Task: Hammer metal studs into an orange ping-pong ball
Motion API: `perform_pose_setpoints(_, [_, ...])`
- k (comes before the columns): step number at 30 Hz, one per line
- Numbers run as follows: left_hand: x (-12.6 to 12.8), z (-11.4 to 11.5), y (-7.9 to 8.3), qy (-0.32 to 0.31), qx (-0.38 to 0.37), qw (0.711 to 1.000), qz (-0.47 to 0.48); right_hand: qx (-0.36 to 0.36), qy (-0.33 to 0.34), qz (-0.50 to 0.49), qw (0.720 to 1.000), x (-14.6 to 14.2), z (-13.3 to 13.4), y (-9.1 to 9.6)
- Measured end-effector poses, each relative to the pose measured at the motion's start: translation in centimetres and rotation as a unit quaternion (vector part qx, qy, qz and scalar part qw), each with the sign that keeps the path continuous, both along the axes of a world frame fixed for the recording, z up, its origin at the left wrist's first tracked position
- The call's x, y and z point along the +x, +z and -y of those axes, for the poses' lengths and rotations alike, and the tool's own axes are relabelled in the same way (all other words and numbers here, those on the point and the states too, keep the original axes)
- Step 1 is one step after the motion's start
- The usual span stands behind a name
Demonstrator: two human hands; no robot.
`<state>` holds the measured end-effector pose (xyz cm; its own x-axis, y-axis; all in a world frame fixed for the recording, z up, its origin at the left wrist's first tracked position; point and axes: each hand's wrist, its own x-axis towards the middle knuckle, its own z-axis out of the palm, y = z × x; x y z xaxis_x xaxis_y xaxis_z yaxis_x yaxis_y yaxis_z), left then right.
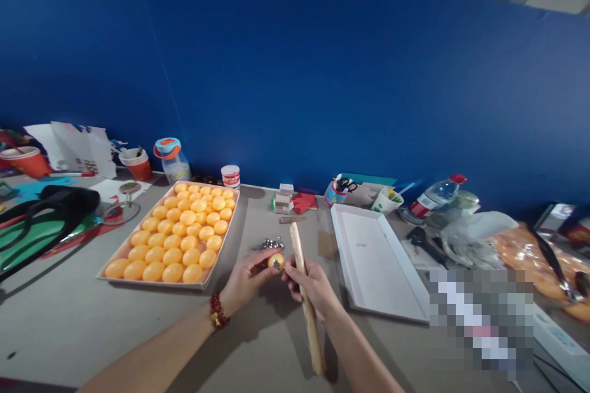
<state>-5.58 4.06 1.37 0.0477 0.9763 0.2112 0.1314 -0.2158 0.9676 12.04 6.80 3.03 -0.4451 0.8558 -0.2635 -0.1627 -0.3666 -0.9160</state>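
My left hand (246, 281) pinches an orange ball (275, 261) above the grey table (138, 331); a small metal piece shows on the ball's face. My right hand (310, 285) is closed round the handle of a wooden hammer (305, 291), whose head points away from me, and its fingertips touch the ball. A tray (120, 253) of several orange balls lies to the left. A small heap of metal tacks (270, 244) sits just beyond my hands.
An empty white tray (375, 261) lies to the right. Along the blue wall stand cups, a jar (230, 175), a water bottle (436, 198) and a scissors cup (336, 191). Green and black gear (37, 224) lies at far left, plastic bags at far right.
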Motion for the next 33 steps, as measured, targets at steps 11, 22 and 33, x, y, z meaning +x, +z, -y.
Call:
perform_pose_setpoints(11, [0.02,0.10,0.31,-0.005,0.005,1.000,-0.002,0.017,-0.017,0.008,1.000,-0.30,0.17,-0.49])
perform_pose_setpoints(22, [0.06,0.34,0.77,-0.005,0.000,1.000,-0.001,0.024,-0.013,0.011,1.000,-0.33,0.48,0.07])
perform_pose_setpoints(33, [0.47,0.30,0.60,0.001,-0.015,0.999,0.038,0.037,-0.025,0.012,0.999,-0.47,0.65,0.28])
